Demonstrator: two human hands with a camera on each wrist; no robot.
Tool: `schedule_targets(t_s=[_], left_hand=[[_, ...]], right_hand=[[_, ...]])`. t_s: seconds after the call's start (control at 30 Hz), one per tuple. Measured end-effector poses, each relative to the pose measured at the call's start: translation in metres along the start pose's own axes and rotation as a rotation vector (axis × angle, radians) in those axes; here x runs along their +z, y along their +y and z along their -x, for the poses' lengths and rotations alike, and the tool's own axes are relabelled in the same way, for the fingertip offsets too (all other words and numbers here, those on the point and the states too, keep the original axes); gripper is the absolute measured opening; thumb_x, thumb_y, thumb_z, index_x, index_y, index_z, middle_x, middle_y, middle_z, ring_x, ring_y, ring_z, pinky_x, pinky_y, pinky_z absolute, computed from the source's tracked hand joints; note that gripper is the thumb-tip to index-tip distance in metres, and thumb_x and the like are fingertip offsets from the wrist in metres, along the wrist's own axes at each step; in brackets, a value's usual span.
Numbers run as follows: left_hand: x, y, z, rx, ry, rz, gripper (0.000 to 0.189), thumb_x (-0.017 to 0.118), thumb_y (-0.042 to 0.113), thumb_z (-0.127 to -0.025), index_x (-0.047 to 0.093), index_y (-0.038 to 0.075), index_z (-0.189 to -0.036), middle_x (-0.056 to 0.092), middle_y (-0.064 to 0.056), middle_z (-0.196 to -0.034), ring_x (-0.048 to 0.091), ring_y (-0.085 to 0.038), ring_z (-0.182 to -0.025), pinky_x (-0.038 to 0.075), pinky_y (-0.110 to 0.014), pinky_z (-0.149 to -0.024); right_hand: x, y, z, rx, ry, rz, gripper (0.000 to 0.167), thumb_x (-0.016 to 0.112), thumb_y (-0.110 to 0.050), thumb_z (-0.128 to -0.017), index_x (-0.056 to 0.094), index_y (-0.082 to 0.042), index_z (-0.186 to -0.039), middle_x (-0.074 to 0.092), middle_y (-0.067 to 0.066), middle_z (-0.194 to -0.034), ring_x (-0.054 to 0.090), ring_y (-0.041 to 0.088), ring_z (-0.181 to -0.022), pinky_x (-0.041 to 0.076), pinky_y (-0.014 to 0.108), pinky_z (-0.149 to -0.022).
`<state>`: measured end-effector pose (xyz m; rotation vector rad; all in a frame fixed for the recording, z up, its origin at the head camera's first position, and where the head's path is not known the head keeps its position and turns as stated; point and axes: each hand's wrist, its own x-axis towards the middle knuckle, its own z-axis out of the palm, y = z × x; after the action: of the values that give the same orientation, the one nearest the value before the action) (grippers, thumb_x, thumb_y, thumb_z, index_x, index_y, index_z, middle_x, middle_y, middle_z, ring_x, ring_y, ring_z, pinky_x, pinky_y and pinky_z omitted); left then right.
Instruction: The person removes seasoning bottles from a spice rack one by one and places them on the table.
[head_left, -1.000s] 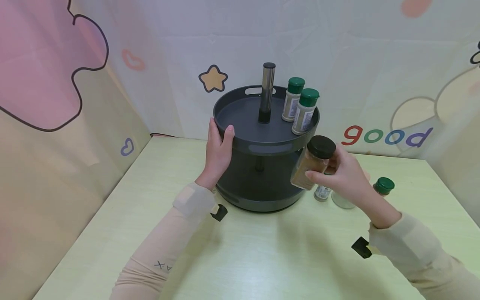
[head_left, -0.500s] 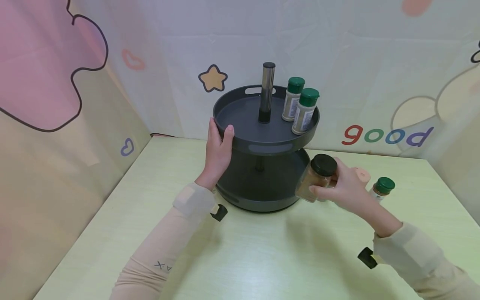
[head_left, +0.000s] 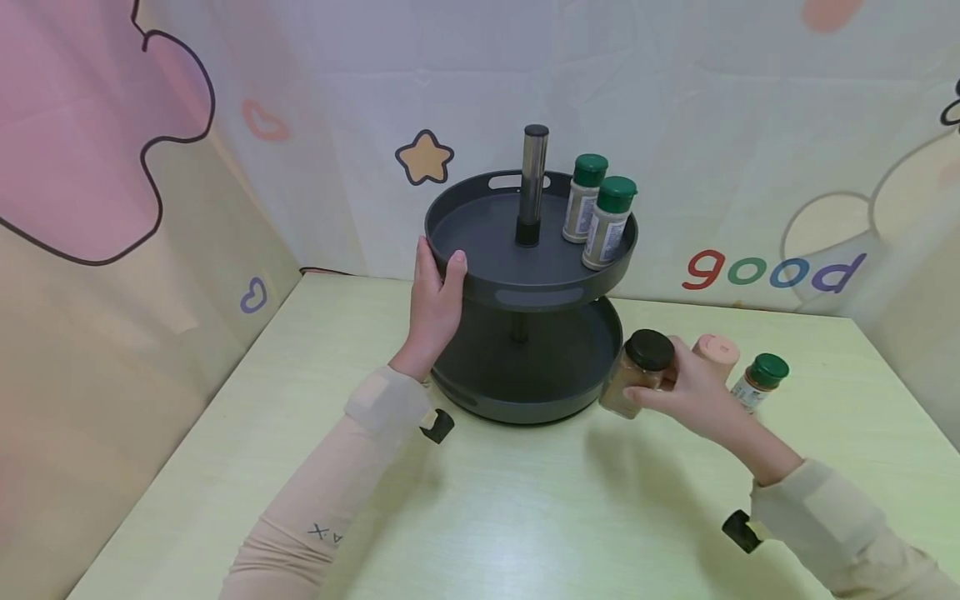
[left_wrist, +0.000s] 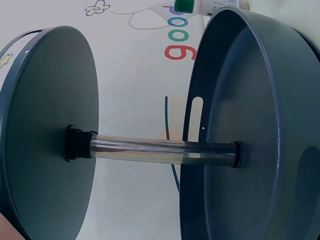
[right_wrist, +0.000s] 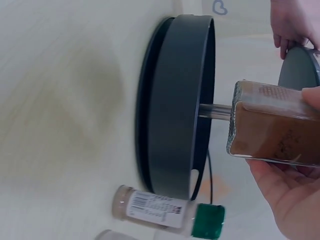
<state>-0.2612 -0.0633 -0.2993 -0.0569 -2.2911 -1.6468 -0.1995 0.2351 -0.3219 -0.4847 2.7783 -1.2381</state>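
Observation:
A black-lidded square spice jar of brown powder is held in my right hand, thumb in front, fingers behind. It tilts above the table, just right of the rack's lower tray. Its clear base points at the rack in the right wrist view. My left hand rests against the outer left side of the upper tray, fingers and thumb fairly straight along the wall. Two green-capped shakers stand on that tray's right side. A metal post joins the dark grey tiers.
On the table to the right stand a pink-lidded container, partly behind my right hand, and a green-capped bottle. Another green-capped shaker stands beside the lower tray in the right wrist view. A patterned cloth hangs behind.
My right hand has lowered the spice jar and shifted it slightly right, away from the upper tray's edge. The pink-lidded container has come into sight. My left hand and the rack stay put.

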Motion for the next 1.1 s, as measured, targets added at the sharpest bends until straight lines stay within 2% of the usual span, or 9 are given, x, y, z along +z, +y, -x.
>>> schedule_targets(t_s=[0.27,0.67,0.93,1.1], left_hand=[[0.000,-0.001,-0.001,0.008,0.002,-0.002,0.073,0.034,0.045,-0.089,-0.001,0.012,-0.143,0.002,0.000,-0.150,0.005,-0.013,-0.137,0.012,-0.035,-0.111],[0.001,-0.001,0.000,0.023,0.009,0.003,0.072,0.035,0.044,-0.089,-0.001,0.011,-0.143,0.003,-0.001,-0.150,0.007,-0.013,-0.137,0.012,-0.036,-0.111],[0.001,-0.002,0.000,0.032,0.013,0.007,0.073,0.035,0.043,-0.089,-0.001,0.010,-0.143,0.003,-0.001,-0.150,0.006,-0.014,-0.137,0.012,-0.036,-0.111],[0.001,-0.002,-0.001,0.033,0.008,0.009,0.073,0.035,0.043,-0.089,-0.001,0.010,-0.143,0.002,-0.001,-0.150,0.006,-0.014,-0.137,0.012,-0.036,-0.111]], right_hand=[[0.004,0.016,-0.001,-0.001,-0.034,-0.023,0.056,0.068,-0.020,-0.076,0.037,0.000,-0.118,0.052,0.015,-0.099,0.048,0.023,-0.080,0.045,0.024,-0.061],[0.009,0.035,-0.001,0.016,-0.052,0.009,0.054,0.070,-0.020,-0.074,0.041,0.002,-0.113,0.051,0.015,-0.097,0.046,0.024,-0.081,0.043,0.026,-0.061],[0.009,0.045,0.000,0.025,-0.069,0.007,0.059,0.070,-0.020,-0.074,0.038,0.002,-0.118,0.050,0.017,-0.102,0.046,0.025,-0.084,0.043,0.027,-0.063],[0.008,0.051,0.001,0.057,-0.074,0.023,0.059,0.070,-0.023,-0.074,0.038,0.001,-0.118,0.049,0.015,-0.100,0.045,0.024,-0.084,0.042,0.028,-0.063]])
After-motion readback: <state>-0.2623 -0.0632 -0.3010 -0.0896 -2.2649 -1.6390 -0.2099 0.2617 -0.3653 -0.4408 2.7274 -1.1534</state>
